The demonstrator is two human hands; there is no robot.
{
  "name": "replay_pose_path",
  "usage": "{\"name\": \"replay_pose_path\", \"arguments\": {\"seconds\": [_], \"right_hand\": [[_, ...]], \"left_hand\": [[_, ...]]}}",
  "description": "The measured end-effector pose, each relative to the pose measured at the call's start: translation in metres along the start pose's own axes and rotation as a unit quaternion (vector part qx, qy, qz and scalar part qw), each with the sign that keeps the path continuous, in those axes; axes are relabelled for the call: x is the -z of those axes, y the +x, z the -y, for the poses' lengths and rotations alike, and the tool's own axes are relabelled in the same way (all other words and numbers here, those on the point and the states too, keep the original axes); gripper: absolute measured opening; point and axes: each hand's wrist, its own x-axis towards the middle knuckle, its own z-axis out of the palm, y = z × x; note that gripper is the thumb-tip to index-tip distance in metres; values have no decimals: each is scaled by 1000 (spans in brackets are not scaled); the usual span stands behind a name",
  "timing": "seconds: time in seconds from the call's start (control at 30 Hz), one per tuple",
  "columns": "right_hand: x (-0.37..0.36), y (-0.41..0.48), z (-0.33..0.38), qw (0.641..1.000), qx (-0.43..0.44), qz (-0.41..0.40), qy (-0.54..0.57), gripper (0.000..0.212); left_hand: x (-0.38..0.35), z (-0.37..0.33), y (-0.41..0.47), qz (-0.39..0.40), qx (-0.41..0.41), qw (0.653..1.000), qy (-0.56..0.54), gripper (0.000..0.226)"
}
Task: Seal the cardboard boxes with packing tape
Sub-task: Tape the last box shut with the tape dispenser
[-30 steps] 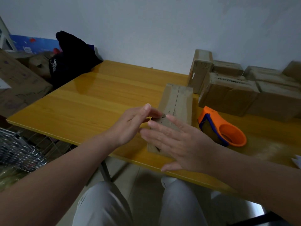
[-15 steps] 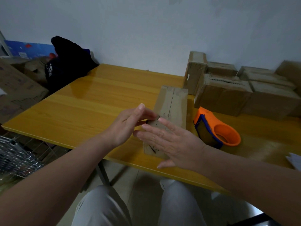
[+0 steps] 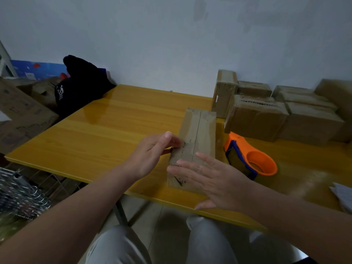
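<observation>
Where the view begins, at its lower edge, the person's knees [image 3: 118, 244] in pale trousers sit beneath the front edge of a yellow wooden table [image 3: 106, 134]. Just above that edge the right hand [image 3: 215, 180] lies flat with straight, spread fingers over the near end of a long, narrow cardboard box [image 3: 198, 130], grasping nothing. The left hand [image 3: 150, 155] meets the same box from its left side, fingers nearly straight against the side wall and the thumb tip resting on the top edge; it presses rather than clasps. This box lies on the table near the front edge, its length running away from the person, with a seam down the middle of its top and dark specks near the hands. Just to its right, apart from both hands, an orange tape dispenser [image 3: 253, 159] with a blue trim rests on the tabletop. A white sheet [image 3: 342, 195] shows at the right border. To the left, off the table, stands a wire basket [image 3: 17, 193], with a large carton [image 3: 21, 115] behind it. Farther back, a dark cap [image 3: 82, 86] with pale lettering sits at the table's far left corner, and a stack of cardboard boxes [image 3: 266, 119] fills the far right, against the pale wall [image 3: 171, 44].
</observation>
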Motion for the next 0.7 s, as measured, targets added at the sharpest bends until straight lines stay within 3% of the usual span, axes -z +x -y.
{"name": "replay_pose_path", "arguments": {"seconds": [0.17, 0.27, 0.33, 0.4, 0.47, 0.57, 0.63, 0.7], "right_hand": [[-3, -7, 2, 1000, 8, 4, 19, 101], [-5, -18, -5, 993, 17, -81, 89, 88], [-4, -26, -14, 973, -40, -138, 182, 77], [-5, -34, -25, 942, -158, -156, 251, 66], [-6, -40, -34, 905, -290, -121, 287, 49], [-14, -45, -39, 827, -435, 70, 348, 44], [-22, -48, -36, 767, -468, 181, 401, 52], [-26, -48, -33, 735, -490, 191, 428, 51]], "left_hand": [[-3, 1, 2, -18, -34, 997, 66, 46], [-5, -2, 4, -40, -61, 987, 142, 42], [-9, -8, 10, -61, -60, 973, 216, 34], [-17, -18, 20, -84, -28, 942, 323, 29], [-30, -27, 31, -80, 28, 903, 421, 47], [-55, -39, 44, -22, 100, 855, 508, 84], [-69, -43, 52, 23, 141, 825, 547, 99], [-75, -46, 59, 54, 179, 814, 550, 105]]}}
